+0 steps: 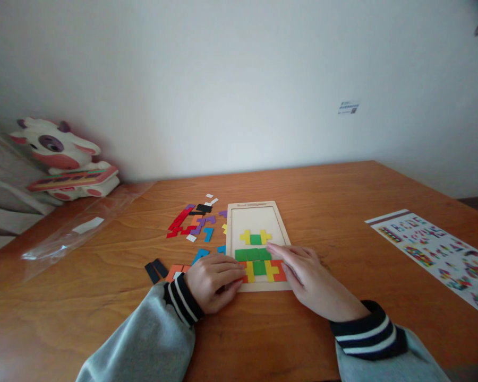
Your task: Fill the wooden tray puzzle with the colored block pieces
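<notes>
A shallow pale wooden tray (263, 287) is lying flat on the table (322, 201) in front of the person, its top rim bearing small lettering and its inner floor showing cream. Inside, green pieces (253, 254) are forming a band across the middle, with a green square above it and another below. Yellow pieces (265, 236) with knobbed outlines are flanking both squares, and orange-red pieces (279, 270) are filling the lower corners. The upper part of the tray is showing bare.

The right hand (310, 276) is reaching over the right rim, its index finger stretching toward the green band and its thumb spreading apart from it; those fingers are standing open. The left hand (215, 281) is resting at the left rim, fingers curling over the lower left corner; whether they are gripping anything, one cannot tell.

Left of the tray, red pieces (181, 218), purple pieces (197, 227), blue pieces (208, 234) and black strips (155, 270) are lying loose. Farther left, a clear plastic bag (87, 228) is lying before a cow toy (71, 159). A printed sheet (442, 254) is lying well to the right.
</notes>
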`<control>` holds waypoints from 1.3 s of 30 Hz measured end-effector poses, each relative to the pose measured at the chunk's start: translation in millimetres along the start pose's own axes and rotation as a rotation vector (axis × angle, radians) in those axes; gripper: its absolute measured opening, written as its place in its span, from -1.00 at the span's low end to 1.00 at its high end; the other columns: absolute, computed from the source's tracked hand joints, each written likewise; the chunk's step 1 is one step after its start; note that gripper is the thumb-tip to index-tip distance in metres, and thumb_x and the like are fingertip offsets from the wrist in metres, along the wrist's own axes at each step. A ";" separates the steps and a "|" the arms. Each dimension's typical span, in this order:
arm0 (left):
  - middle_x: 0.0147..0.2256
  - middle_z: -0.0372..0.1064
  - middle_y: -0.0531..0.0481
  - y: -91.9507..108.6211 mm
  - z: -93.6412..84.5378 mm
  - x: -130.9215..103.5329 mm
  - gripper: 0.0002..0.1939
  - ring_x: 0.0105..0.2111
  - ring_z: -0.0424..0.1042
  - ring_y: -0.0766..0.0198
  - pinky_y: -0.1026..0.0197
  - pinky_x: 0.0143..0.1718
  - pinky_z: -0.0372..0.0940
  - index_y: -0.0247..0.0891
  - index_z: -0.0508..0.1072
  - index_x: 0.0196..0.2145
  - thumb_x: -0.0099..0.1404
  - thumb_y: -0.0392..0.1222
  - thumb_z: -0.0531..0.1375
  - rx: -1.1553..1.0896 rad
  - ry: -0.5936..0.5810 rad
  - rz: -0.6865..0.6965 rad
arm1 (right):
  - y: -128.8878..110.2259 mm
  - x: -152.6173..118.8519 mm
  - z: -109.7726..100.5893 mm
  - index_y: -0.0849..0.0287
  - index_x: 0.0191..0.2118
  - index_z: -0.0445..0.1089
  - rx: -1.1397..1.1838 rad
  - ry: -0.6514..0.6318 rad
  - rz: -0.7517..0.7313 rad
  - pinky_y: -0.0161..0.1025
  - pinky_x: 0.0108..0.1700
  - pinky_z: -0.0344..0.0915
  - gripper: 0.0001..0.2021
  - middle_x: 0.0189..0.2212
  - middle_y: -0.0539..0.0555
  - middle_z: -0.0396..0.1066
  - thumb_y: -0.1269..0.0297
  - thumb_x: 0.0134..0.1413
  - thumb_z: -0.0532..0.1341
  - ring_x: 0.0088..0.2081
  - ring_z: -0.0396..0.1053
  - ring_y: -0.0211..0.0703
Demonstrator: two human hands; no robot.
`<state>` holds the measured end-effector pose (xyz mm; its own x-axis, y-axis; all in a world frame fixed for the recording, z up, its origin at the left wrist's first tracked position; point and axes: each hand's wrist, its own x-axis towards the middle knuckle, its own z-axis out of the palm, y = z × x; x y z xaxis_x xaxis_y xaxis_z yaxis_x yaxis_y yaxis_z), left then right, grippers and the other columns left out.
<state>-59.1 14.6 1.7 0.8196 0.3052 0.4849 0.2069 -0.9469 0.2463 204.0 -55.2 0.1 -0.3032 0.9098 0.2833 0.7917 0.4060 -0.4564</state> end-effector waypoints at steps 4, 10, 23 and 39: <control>-0.13 0.55 -0.13 1.3 0.2 0.7 -0.70 -0.13 0.53 0.16 0.10 -0.08 0.45 -0.22 0.47 -0.03 0.30 -0.29 0.12 -0.014 -0.021 0.004 | -1.8 0.6 -0.1 -0.04 0.29 0.12 0.007 -0.021 -0.005 0.07 0.14 0.24 -0.42 0.12 0.09 0.39 0.53 0.20 -0.02 0.13 0.32 -0.05; -0.07 0.52 -0.16 0.1 3.0 0.5 -0.66 -0.06 0.48 0.11 0.03 -0.02 0.42 -0.23 0.43 0.04 0.32 -0.22 0.13 0.016 -0.022 -0.036 | -11.5 1.3 4.8 -0.04 0.35 -0.02 0.046 -0.073 -0.066 0.05 0.17 0.19 -0.35 0.18 0.10 0.32 0.58 0.19 -0.04 0.17 0.25 -0.09; -0.03 0.48 -0.14 -4.9 6.0 -1.5 -0.68 -0.04 0.44 0.10 0.04 -0.01 0.38 -0.24 0.40 0.05 0.37 -0.14 0.11 0.179 0.013 -0.164 | -15.1 1.1 7.3 -0.03 0.33 0.05 -0.004 -0.046 -0.046 0.11 0.15 0.17 -0.42 0.12 0.12 0.38 0.50 0.24 0.01 0.15 0.28 -0.02; -0.12 0.52 -0.11 -47.0 -77.8 -123.9 -0.64 -0.13 0.52 0.12 0.09 -0.03 0.40 -0.20 0.52 -0.15 0.31 0.11 0.14 0.415 0.272 -0.662 | -11.4 5.7 5.4 0.01 0.16 0.21 0.035 0.148 -0.071 0.06 0.13 0.24 -0.65 0.05 0.10 0.40 0.34 0.29 0.08 0.10 0.32 -0.02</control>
<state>-211.9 29.2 -4.7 0.3120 0.7763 0.5477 0.8256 -0.5068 0.2479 190.4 -54.2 2.4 -0.2744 0.8570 0.4362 0.7515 0.4741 -0.4588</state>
